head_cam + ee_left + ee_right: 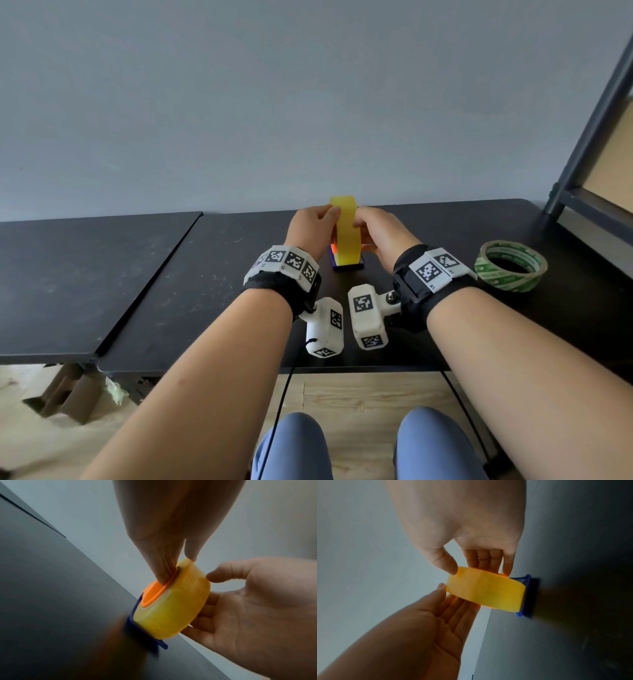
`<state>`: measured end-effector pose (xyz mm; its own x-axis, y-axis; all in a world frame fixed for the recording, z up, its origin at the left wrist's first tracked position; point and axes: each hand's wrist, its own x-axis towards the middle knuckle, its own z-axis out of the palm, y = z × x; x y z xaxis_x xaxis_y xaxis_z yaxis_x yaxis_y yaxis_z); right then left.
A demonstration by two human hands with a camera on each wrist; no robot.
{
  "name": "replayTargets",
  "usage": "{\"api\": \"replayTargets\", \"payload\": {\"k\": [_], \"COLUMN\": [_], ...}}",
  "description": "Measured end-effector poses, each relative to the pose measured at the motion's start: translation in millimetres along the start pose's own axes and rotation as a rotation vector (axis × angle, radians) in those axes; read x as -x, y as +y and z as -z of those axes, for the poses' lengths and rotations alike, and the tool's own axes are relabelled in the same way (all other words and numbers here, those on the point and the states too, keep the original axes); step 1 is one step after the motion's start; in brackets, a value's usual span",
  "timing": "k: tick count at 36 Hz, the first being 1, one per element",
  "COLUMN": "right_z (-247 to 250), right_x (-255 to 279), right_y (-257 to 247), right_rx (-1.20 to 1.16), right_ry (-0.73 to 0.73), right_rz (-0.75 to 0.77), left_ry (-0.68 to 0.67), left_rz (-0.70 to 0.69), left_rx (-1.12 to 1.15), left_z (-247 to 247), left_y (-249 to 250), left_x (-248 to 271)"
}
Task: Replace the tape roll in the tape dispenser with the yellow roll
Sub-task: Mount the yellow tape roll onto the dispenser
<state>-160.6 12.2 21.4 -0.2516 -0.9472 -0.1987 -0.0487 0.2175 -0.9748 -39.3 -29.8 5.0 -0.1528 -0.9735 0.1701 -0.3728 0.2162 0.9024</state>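
On the black tabletop (171,274), I am gripping the translucent yellow tape roll (346,236) upright between my left hand (310,229) and right hand (380,233), on the orange hub (154,592) of the blue plastic tape dispenser (347,268), a green-printed tape roll (503,282) lying off right.

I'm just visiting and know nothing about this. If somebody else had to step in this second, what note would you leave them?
Left hand: holds the yellow roll, fingers on its left face by the orange hub, thumb on the rim.
Right hand: pinches the same roll from its right side.
The roll stands upright in the blue dispenser on the black table; a green-printed roll lies flat to the right, apart.
Done: yellow roll is on the hub, in the dispenser.
Left: probably press it fully home and lead the tape end out; whether it is seated cannot be seen.
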Motion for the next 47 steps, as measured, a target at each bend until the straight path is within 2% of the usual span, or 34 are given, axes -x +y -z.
{"api": "replayTargets", "payload": {"k": [7,14,22,40,47], "right_z": [2.7,0.8,-1.0,1.5,1.3], "right_x": [0.8,-2.1,-0.4,-11.0,-6.2], "right_y": [5.4,8.4,8.0,16.4,15.6], "right_rx": [0.005,-0.014,-0.054,0.006,-0.03], "right_ry": [-0.009,-0.017,0.005,0.02,0.027], "right_rz": [0.037,0.05,0.045,0.076,0.064], "left_ry": [0.056,-0.072,-0.095,0.033,-0.017], "left_rz": [-0.001,0.082,0.022,-0.04,0.006], "left_rx": [0.005,0.138,0.141,0.106,0.127], "left_z": [-3.2,-1.0,-3.4,-13.6,-7.6], "left_y": [1.0,0.9,-5.7,-10.9,-12.1], "left_x": [-4.3,-5.4,-3.9,-12.1,-13.8]}}
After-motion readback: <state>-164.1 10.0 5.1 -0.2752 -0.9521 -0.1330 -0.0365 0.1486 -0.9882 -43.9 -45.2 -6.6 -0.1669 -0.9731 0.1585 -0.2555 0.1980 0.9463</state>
